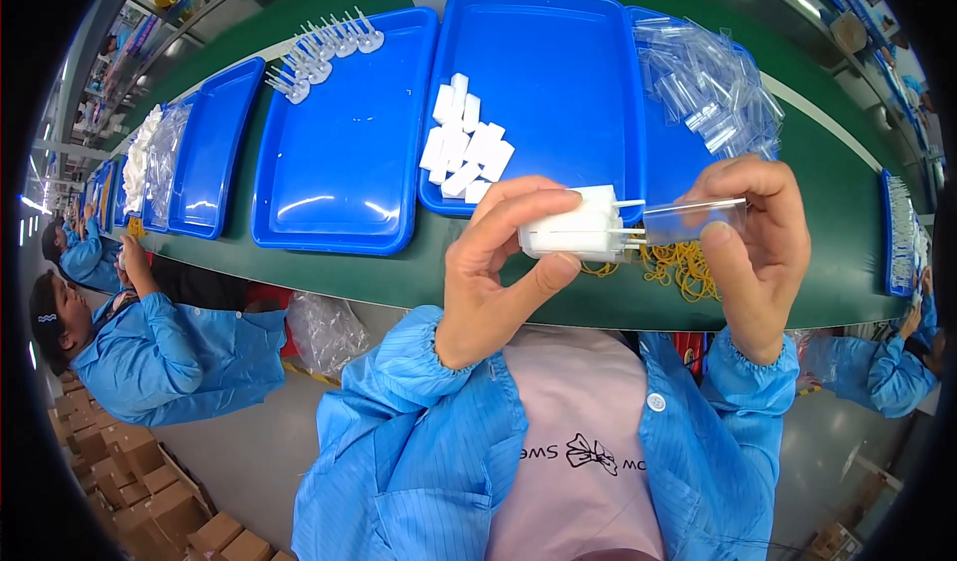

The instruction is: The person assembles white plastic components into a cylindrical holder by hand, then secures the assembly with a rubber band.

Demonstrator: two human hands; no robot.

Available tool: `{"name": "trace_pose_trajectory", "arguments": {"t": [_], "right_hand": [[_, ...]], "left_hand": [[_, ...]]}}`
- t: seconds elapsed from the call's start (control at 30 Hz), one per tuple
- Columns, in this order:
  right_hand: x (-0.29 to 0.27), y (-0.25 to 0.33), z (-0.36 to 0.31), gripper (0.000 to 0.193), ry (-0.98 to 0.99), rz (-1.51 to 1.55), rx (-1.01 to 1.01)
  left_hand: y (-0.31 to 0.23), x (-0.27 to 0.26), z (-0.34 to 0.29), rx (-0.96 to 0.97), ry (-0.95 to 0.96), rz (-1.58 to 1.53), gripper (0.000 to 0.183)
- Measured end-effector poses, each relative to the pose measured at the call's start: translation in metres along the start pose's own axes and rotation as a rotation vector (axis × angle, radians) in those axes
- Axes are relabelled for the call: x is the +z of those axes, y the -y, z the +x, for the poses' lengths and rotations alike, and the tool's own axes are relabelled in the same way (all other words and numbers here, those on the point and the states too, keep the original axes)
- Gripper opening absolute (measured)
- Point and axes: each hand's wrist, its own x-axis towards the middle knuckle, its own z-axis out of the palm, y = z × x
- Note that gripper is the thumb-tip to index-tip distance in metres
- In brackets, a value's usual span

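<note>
left hand (498,272), fingers clamped on a white plastic block (576,230); right hand (758,247) pinches a clear sleeve (693,220) at its prongs, above the green desk (419,272).

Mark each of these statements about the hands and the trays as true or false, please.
1. The left hand holds a white plastic block. True.
2. The right hand holds a red cup. False: it holds a clear plastic sleeve.
3. The middle blue tray has white pieces in it. True.
4. The yellow rubber bands lie inside a blue tray. False: they lie on the green table, under the hands.
5. The clear bags are piled on the tray farthest left. False: they are on the tray to the right.
</note>
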Motion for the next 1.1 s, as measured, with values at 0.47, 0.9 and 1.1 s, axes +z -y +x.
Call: {"name": "trace_pose_trajectory", "arguments": {"t": [0.47, 0.9, 1.1], "right_hand": [[-0.004, -0.009, -0.009, 0.024, -0.05, 0.066, -0.014], [0.004, -0.019, -0.012, 0.022, -0.058, 0.127, 0.059], [0.001, -0.019, -0.013, 0.019, -0.002, 0.048, 0.055]], "left_hand": [[0.001, 0.002, 0.0, 0.068, -0.056, 0.193, 0.037], [-0.001, 0.007, -0.004, 0.123, -0.084, 0.32, 0.04], [0.001, 0.01, -0.002, 0.162, -0.062, 0.353, 0.04]]}}
